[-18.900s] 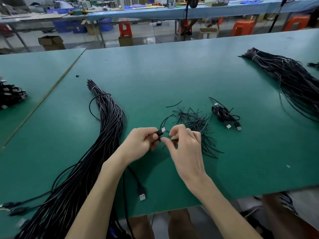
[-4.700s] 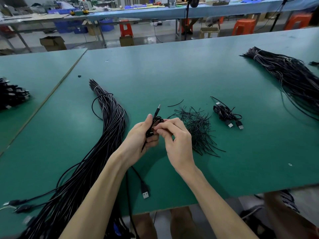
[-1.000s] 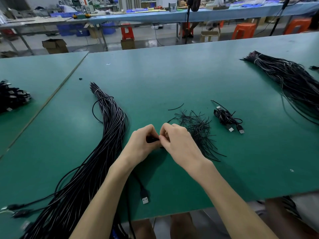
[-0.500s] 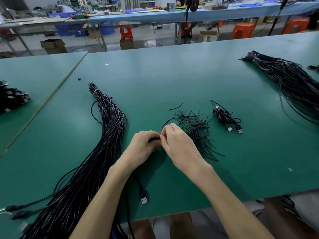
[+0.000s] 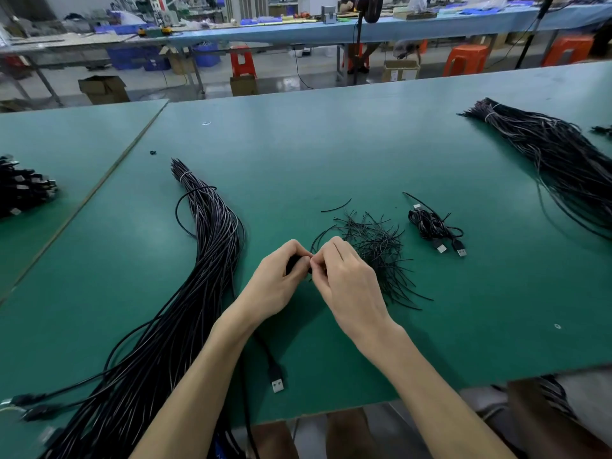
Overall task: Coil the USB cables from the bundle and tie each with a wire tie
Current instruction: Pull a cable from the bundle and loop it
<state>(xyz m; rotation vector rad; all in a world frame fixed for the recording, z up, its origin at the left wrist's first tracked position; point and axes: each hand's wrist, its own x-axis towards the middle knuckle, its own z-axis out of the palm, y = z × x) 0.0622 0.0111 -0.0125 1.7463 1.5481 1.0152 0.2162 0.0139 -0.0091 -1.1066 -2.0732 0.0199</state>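
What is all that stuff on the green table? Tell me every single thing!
Big cable bundle: one, black, left of the hands, running toward the near edge.
Second cable bundle: one, black, far right.
Wire ties: a loose pile, too many to count, black, just right of the hands.
Finished coiled cable: one, black with silver plugs, right of the ties.
Loose USB plug: one, black and silver, near edge, below the left wrist.
Connector pile: one heap, black, on the left table.
Table: green.
Stools: several, orange, in the background.
Left hand: closed around a small black coil.
Right hand: pinching at the same coil.
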